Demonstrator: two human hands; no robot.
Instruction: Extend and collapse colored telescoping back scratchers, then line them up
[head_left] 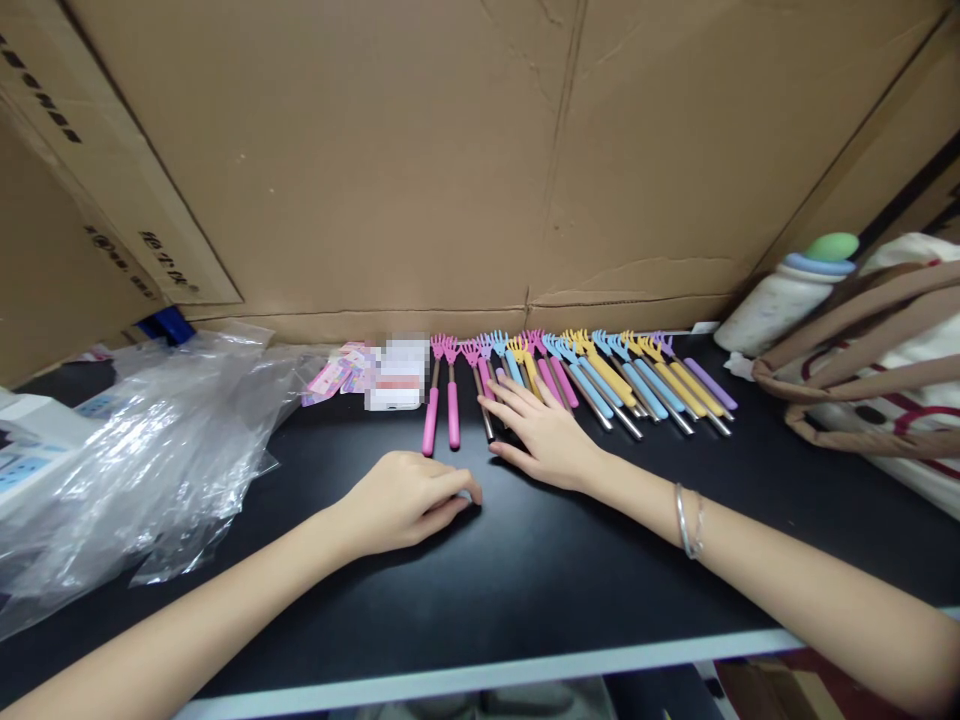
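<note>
A row of back scratchers with claw-shaped heads and coloured grips lies along the back of the black table. Two pink back scratchers [453, 415] lie a little apart at the row's left end. My right hand [555, 440] reaches over the left part of the row, fingers spread, their tips on or just above pink and yellow ones. Several blue back scratchers [649, 390] and a purple back scratcher [709, 383] continue to the right. My left hand [412, 500] rests on the tabletop in front of the two pink ones, fingers curled, with nothing visible in them.
Clear plastic bags [195, 440] are heaped at the left beside a white box [41, 440]. Small printed cards [341, 372] and a partly blurred white item [405, 375] lie left of the row. A bottle [784, 300] and cloth bag [892, 380] stand right. Cardboard [420, 170] walls the back.
</note>
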